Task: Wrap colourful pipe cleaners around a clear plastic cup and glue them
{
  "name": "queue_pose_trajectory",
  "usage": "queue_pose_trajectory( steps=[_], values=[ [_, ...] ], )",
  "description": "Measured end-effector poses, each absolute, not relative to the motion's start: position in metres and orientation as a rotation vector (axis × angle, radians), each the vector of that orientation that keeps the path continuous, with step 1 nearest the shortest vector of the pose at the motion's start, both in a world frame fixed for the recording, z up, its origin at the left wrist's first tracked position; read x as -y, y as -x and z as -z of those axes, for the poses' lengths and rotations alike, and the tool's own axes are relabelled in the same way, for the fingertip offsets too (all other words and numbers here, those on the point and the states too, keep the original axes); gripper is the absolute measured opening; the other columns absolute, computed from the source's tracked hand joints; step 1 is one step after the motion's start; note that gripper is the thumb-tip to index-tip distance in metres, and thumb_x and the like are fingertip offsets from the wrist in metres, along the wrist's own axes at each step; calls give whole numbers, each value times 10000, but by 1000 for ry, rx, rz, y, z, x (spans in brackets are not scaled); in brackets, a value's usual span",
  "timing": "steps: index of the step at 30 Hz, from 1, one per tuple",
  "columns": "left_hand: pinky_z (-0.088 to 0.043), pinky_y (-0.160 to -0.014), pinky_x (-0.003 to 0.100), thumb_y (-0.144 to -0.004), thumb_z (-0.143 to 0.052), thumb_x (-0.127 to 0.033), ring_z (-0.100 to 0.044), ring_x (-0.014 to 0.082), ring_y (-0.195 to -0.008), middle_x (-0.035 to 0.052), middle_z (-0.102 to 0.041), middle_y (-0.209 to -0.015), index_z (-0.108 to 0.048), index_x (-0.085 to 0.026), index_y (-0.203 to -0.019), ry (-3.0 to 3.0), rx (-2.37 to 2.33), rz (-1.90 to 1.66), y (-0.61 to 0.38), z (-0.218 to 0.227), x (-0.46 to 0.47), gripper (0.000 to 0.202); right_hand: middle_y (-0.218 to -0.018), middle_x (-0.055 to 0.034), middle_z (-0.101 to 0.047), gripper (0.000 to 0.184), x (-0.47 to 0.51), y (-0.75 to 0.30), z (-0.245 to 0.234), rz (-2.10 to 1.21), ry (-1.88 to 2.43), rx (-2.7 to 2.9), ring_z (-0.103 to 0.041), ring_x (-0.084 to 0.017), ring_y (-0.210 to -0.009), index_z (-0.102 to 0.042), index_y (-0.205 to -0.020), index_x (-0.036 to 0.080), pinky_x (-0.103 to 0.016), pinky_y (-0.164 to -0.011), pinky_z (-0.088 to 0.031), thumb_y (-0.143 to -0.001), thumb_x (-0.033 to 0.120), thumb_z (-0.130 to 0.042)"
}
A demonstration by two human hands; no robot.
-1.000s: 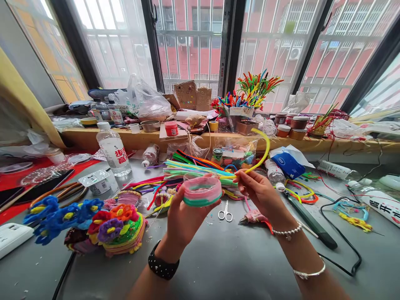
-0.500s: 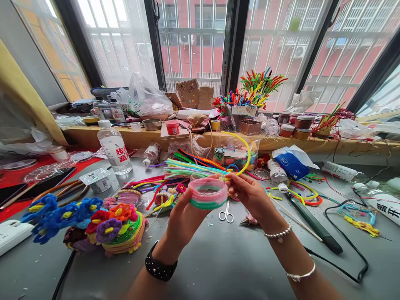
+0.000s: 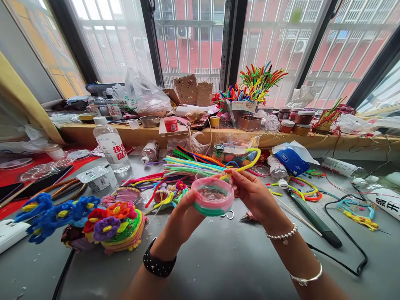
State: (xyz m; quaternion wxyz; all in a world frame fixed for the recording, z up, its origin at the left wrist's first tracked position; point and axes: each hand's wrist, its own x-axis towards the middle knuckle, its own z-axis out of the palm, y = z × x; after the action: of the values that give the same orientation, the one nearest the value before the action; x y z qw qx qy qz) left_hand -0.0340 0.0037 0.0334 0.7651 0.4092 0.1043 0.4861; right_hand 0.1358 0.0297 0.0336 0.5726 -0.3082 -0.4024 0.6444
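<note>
left hand (image 3: 184, 216) curled round a small clear round cup wrapped in pink and green fuzzy pipe cleaner (image 3: 212, 196), fingers on its side wall, held up over the grey bench (image 3: 218, 262). right hand (image 3: 253, 193) pinched shut on a yellow pipe cleaner (image 3: 254, 163) at the cup's rim, free end arcing up and right. cup looks light and thin-walled and likely dents if squeezed; grip the wrapped band. stem is soft wire, so pinch it close to the rim. loose coloured pipe cleaner pile (image 3: 187, 166) just behind, woven flower piece (image 3: 118, 225) to the left.
</note>
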Motion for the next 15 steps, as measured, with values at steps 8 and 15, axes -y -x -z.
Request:
queue_pose_trajectory(
  steps=[8, 15],
  values=[
    [-267, -1059, 488, -760, -562, -489, -435, 349, -1242, 127, -607, -1225, -628, -150, -1143, -929, -182, -933, 39, -27, -4, 515, -572, 38, -488, 258, -21, -140, -42, -1475, 742, 1015, -405, -54, -538, -741, -855, 184, -207, -526, -344, -697, 386, -721],
    [-380, -959, 463, -723, -567, -527, -536, 364, -1118, 148, -565, -1272, -619, -143, -1160, -970, -97, -892, 40, -29, -1, 584, -553, 33, -483, 247, -13, -146, -54, -1435, 786, 1107, -387, -57, -526, -741, -824, 169, -222, -516, -318, -703, 382, -716]
  ],
)
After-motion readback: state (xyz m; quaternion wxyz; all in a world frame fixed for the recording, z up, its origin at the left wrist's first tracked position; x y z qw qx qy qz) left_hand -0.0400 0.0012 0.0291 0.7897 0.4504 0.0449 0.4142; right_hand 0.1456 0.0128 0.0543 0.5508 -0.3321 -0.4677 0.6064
